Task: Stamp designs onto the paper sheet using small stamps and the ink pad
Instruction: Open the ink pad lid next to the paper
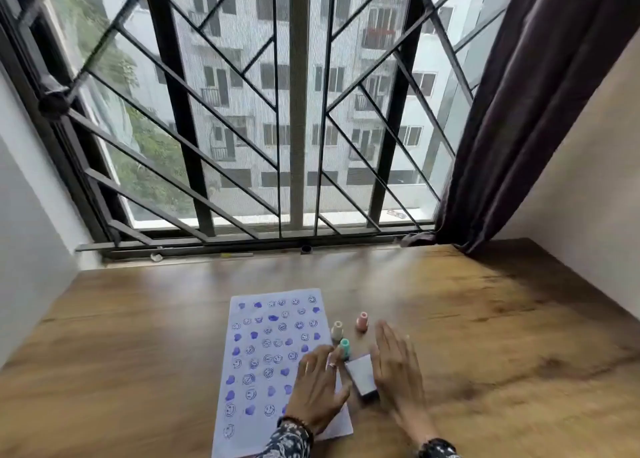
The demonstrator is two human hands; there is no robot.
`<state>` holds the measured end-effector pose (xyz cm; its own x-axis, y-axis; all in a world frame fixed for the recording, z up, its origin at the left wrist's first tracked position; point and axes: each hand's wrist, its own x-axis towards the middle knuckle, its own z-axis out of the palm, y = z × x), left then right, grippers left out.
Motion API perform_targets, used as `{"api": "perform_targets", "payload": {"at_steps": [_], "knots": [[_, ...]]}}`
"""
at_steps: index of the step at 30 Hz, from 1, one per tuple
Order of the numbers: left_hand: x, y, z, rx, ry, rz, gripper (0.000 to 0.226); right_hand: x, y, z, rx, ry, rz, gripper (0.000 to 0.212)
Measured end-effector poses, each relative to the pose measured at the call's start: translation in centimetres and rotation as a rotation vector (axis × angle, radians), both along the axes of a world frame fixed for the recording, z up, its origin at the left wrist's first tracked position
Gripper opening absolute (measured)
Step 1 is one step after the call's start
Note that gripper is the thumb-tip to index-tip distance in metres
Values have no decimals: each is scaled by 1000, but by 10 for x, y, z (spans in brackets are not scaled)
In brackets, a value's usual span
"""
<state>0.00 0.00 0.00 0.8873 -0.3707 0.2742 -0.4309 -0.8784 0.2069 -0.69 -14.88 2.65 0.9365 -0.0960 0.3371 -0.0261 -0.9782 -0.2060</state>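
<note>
The wooden table fills the lower frame. On it, lower centre, lies my paper sheet, covered in blue prints. My left hand rests flat on its right edge, my right hand flat beside, both spread, holding nothing. The ink pad sits between them; three stamps stand just above.

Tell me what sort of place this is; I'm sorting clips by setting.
Probably a room in an upper-floor flat, at a wooden table pushed against a window. The barred window looks out on an apartment block, a dark curtain hangs at the right, and a stamped paper sheet suggests a home craft corner.
</note>
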Motion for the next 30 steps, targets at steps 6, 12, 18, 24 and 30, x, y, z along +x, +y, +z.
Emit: {"api": "perform_targets", "payload": {"at_steps": [6,12,18,24,30], "knots": [[-17,-17,-15,-70,156,8,64,-16,10,-29,295,201,-146,82],[-3,-26,-32,-116,394,163,75,-23,11,-28,458,182,-176,75],[1,-26,-36,-152,334,174,67,-19,8,-24,428,273,-179,80],[1,-26,-35,-196,333,208,72,-16,-8,-14,647,200,-180,50],[1,-27,-30,-220,348,210,74,23,-50,-3,942,81,-415,36]]}}
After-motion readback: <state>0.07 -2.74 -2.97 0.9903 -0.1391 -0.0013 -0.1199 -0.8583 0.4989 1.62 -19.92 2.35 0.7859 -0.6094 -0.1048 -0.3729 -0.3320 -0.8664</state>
